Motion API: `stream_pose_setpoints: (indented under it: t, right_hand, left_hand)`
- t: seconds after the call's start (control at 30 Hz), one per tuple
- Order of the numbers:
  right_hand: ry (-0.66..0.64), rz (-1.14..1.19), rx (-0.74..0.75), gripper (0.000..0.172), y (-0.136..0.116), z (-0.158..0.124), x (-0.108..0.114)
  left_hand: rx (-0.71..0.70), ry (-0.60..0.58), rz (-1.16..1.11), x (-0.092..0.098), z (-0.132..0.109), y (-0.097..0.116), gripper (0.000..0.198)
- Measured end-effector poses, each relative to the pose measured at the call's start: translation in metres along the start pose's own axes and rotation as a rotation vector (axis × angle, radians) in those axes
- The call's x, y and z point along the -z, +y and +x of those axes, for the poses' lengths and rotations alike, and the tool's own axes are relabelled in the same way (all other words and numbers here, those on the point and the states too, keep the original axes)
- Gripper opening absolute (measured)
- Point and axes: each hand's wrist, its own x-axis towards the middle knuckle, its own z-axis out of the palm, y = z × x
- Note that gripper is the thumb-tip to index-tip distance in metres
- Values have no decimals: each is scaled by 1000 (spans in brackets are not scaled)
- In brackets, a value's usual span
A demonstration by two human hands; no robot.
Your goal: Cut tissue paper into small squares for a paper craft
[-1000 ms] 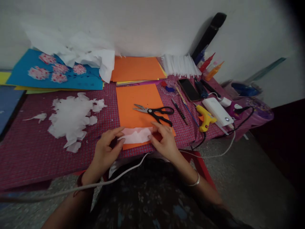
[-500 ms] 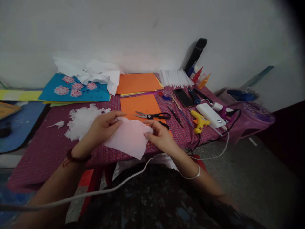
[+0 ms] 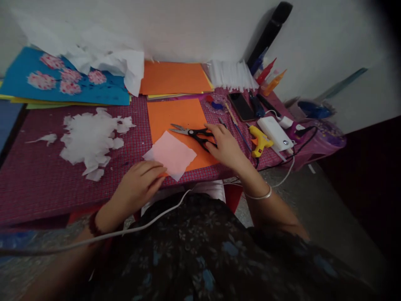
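A pale pink square of tissue paper (image 3: pixel 175 154) lies partly on an orange paper sheet (image 3: pixel 175 110) near the table's front edge. My left hand (image 3: pixel 139 186) has its fingertips closed at the tissue's lower left edge. On the orange sheet, above the tissue, rest scissors (image 3: pixel 190 132) with black handles, blades slightly apart and pointing left. My right hand (image 3: pixel 227 148) has its fingers and thumb around the scissors' handles, partly covering them. To the left, a pile of torn white tissue pieces (image 3: pixel 90 138) sits on the checked tablecloth (image 3: pixel 40 175).
A blue sheet with pink flower blots (image 3: pixel 109 92) lies at the back left, beside crumpled white paper (image 3: pixel 133 71). On the right are a phone (image 3: pixel 241 106), a yellow glue gun (image 3: pixel 260 140) and a white power bank (image 3: pixel 274 133). A white cable (image 3: pixel 156 219) crosses my lap.
My right hand has let go of the tissue paper and moved to the scissors' handles. The tissue has been lowered onto the sheet, and the view has tilted down.
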Motion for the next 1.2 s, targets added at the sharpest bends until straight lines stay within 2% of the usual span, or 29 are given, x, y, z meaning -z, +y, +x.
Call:
stream_pose_setpoints:
  t: [0.1, 0.2, 0.33, 0.43, 0.53, 0.6, 0.73, 0.8, 0.83, 0.97, 1.1, 1.2]
  right_hand:
    - [-162, -206, 52, 55, 14, 10, 2]
    - [-269, -290, 86, 54, 14, 18, 1]
    - [-349, -340, 91, 62, 12, 30, 5]
    - [-342, -296, 36, 63, 17, 33, 12]
    - [-256, -70, -135, 53, 26, 20, 28]
    - [-244, 223, -300, 48, 31, -1, 41]
    - [-446, 848, -645, 66, 32, -64, 60]
    - [-521, 1045, -716, 68, 28, -95, 61]
    - [-509, 1119, -727, 67, 25, -108, 60]
    - [-549, 1230, -800, 64, 17, -134, 54]
    - [-626, 1223, -828, 65, 11, -129, 53]
    - [-660, 1198, -801, 66, 6, -117, 51]
  left_hand:
    - [-32, 15, 21, -18, -11, 12, 18]
    - [-41, -5, 24, -30, -9, 19, 18]
    - [-46, -42, 26, -32, 1, 21, 20]
    - [-8, -76, 21, -33, 10, 22, 18]
    - [12, -42, 64, -37, 18, 24, 10]
    - [8, -24, 101, -40, 22, 27, 11]
    - [-9, -74, 106, -44, 25, 29, 11]
    - [6, -87, 101, -45, 25, 29, 11]
    - [17, -81, 100, -46, 25, 29, 12]
    - [59, -51, 102, -47, 25, 29, 17]
    - [78, -22, 95, -46, 24, 31, 17]
    - [58, -64, 121, -45, 24, 34, 30]
